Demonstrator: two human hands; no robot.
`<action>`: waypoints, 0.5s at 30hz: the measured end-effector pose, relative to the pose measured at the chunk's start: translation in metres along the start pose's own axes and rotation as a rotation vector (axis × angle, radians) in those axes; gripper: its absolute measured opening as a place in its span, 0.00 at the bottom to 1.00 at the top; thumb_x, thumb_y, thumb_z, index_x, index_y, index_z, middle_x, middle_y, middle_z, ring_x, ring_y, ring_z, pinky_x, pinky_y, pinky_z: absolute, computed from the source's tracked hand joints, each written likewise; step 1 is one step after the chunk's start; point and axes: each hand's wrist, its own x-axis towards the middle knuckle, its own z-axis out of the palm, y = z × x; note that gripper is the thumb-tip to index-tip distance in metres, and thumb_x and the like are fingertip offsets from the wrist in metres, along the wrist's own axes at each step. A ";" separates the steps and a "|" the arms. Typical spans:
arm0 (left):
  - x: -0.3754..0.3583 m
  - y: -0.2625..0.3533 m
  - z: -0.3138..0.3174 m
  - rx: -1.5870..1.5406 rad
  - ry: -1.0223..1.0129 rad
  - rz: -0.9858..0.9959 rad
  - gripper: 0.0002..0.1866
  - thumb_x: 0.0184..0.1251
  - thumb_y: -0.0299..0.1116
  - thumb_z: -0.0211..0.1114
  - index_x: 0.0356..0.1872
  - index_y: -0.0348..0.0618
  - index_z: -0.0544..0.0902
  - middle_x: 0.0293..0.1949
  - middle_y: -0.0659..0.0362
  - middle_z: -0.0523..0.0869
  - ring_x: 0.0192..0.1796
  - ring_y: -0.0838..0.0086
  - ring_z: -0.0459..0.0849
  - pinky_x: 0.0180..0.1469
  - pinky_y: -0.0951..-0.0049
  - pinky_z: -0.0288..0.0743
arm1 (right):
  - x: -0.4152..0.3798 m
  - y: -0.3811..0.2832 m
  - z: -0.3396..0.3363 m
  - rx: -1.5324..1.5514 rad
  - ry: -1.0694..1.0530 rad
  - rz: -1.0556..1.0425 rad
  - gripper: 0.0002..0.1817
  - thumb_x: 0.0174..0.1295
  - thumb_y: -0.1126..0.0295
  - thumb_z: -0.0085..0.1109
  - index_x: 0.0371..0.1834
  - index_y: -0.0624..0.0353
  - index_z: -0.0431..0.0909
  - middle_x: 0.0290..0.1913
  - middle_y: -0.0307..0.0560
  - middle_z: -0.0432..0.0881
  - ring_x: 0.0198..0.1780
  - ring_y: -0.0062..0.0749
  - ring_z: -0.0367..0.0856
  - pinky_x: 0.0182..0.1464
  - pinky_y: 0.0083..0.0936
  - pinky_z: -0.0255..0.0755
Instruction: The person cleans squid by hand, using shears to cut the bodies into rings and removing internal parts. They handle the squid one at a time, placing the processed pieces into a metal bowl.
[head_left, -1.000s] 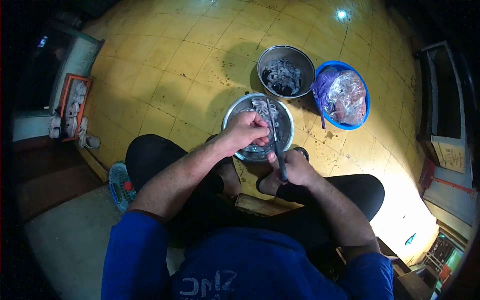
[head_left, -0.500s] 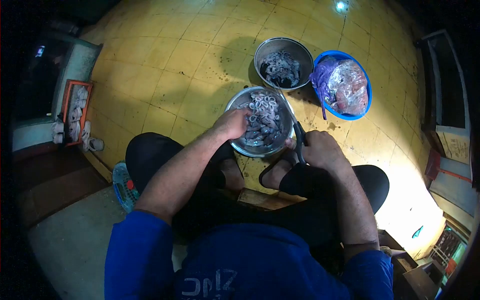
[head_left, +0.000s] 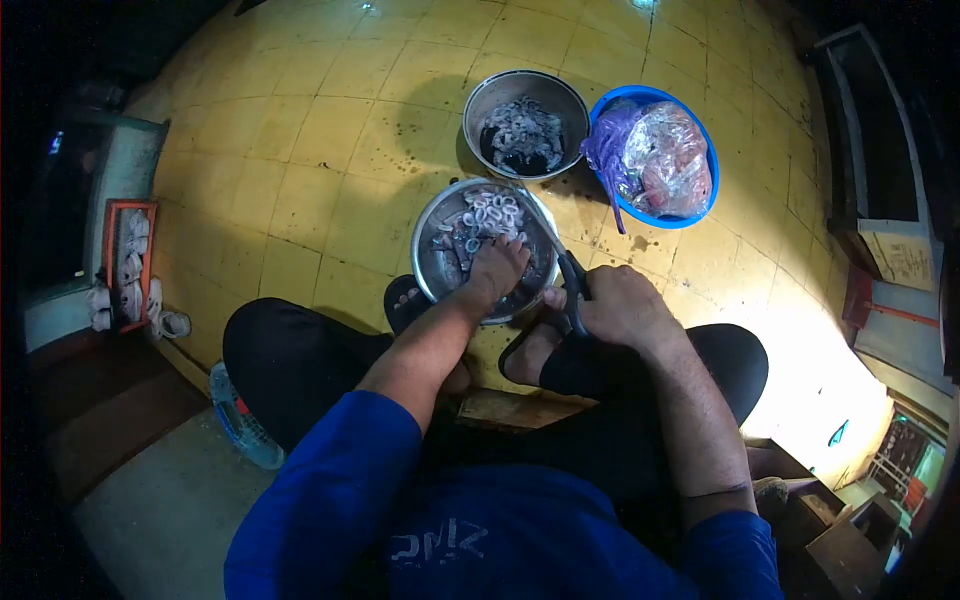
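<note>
Left hand (head_left: pixel 500 268) down in the steel bowl (head_left: pixel 424 255), forearm coming in over the rim at six o'clock, fingers slightly spread among the squid rings (head_left: pixel 490 212)! Whether those fingers are pinching a piece, I cannot tell from here. The rings lie bunched towards twelve o'clock in the bowl, with darker pieces around the hand.

Over at four o'clock, just outside the rim, the right hand (head_left: pixel 625 302) is wrapped around the black-handled cutting tool (head_left: pixel 574 285), thumb out towards the bowl. Its blade points up to eleven o'clock, running along the bowl's right-hand rim; knife or scissors, too unclear to call.

Beyond the bowl at half past twelve sits a steel pot (head_left: pixel 490 98) with pale pieces (head_left: pixel 525 125) in dark liquid. At two o'clock, right beside that pot, a blue basin (head_left: pixel 712 170) carries a purple bag (head_left: pixel 615 140) and a clear plastic bag (head_left: pixel 668 155), all on the yellow tiled floor (head_left: pixel 350 170). Far out at nine o'clock, an orange shoe rack (head_left: pixel 131 204).
</note>
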 end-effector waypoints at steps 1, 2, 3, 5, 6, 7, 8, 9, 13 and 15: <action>-0.003 -0.002 0.003 0.020 0.046 0.043 0.13 0.68 0.33 0.52 0.51 0.47 0.76 0.57 0.56 0.77 0.64 0.57 0.73 0.58 0.61 0.74 | 0.000 -0.002 -0.002 0.005 -0.025 0.019 0.31 0.61 0.44 0.52 0.32 0.70 0.82 0.35 0.68 0.82 0.44 0.58 0.83 0.50 0.45 0.75; -0.002 -0.004 0.005 0.019 0.046 0.041 0.13 0.68 0.33 0.52 0.51 0.47 0.76 0.57 0.56 0.77 0.64 0.57 0.73 0.58 0.61 0.74 | 0.000 -0.005 -0.003 0.011 -0.049 0.035 0.34 0.61 0.41 0.51 0.32 0.70 0.82 0.34 0.68 0.82 0.44 0.58 0.83 0.50 0.45 0.75; -0.002 -0.006 0.007 -0.055 -0.020 -0.012 0.13 0.67 0.32 0.52 0.50 0.46 0.77 0.56 0.55 0.79 0.60 0.56 0.77 0.56 0.60 0.75 | 0.000 -0.006 -0.005 0.011 -0.050 0.032 0.34 0.61 0.41 0.51 0.32 0.70 0.82 0.34 0.68 0.82 0.44 0.58 0.83 0.50 0.45 0.75; -0.001 -0.014 0.011 -0.122 -0.087 -0.069 0.13 0.66 0.31 0.53 0.49 0.45 0.78 0.54 0.53 0.80 0.56 0.55 0.81 0.55 0.59 0.76 | 0.001 -0.010 -0.007 0.015 -0.047 0.005 0.39 0.61 0.35 0.49 0.33 0.70 0.81 0.34 0.67 0.82 0.44 0.57 0.83 0.50 0.46 0.75; -0.003 -0.021 0.009 -0.207 -0.096 -0.085 0.13 0.64 0.29 0.54 0.48 0.43 0.80 0.52 0.51 0.82 0.53 0.54 0.82 0.54 0.58 0.77 | 0.002 -0.010 -0.005 0.019 -0.049 -0.001 0.39 0.61 0.35 0.49 0.33 0.70 0.81 0.34 0.67 0.82 0.44 0.57 0.83 0.50 0.46 0.75; -0.004 -0.028 0.006 -0.291 -0.100 -0.101 0.13 0.63 0.28 0.55 0.46 0.41 0.81 0.49 0.49 0.83 0.50 0.54 0.84 0.52 0.58 0.77 | 0.004 -0.010 -0.003 0.011 -0.039 -0.010 0.39 0.61 0.35 0.49 0.33 0.70 0.81 0.34 0.67 0.82 0.45 0.58 0.82 0.50 0.46 0.75; -0.004 -0.038 0.003 -0.285 -0.100 -0.102 0.13 0.63 0.28 0.55 0.46 0.41 0.81 0.49 0.49 0.83 0.50 0.54 0.84 0.52 0.58 0.77 | 0.004 -0.009 -0.001 0.004 -0.028 -0.018 0.40 0.61 0.34 0.48 0.34 0.71 0.81 0.35 0.67 0.82 0.45 0.58 0.82 0.50 0.46 0.74; -0.009 -0.047 -0.008 -0.404 -0.071 -0.120 0.12 0.62 0.31 0.56 0.46 0.42 0.80 0.48 0.48 0.83 0.50 0.54 0.83 0.51 0.57 0.76 | 0.003 -0.008 0.001 0.011 -0.029 -0.020 0.40 0.61 0.34 0.48 0.34 0.71 0.81 0.35 0.67 0.82 0.45 0.58 0.82 0.50 0.46 0.74; -0.031 -0.082 -0.049 -0.572 0.065 -0.240 0.16 0.54 0.29 0.63 0.46 0.44 0.80 0.43 0.50 0.85 0.43 0.58 0.85 0.49 0.60 0.76 | 0.005 -0.006 0.000 0.041 -0.028 -0.011 0.43 0.59 0.31 0.45 0.37 0.71 0.81 0.37 0.69 0.82 0.47 0.59 0.82 0.52 0.46 0.74; -0.043 -0.090 -0.069 -0.813 0.133 -0.360 0.18 0.54 0.23 0.61 0.48 0.43 0.79 0.40 0.55 0.84 0.39 0.67 0.84 0.42 0.69 0.79 | 0.004 -0.005 0.003 0.052 -0.025 -0.023 0.45 0.59 0.30 0.45 0.38 0.71 0.81 0.38 0.70 0.82 0.48 0.59 0.81 0.53 0.46 0.74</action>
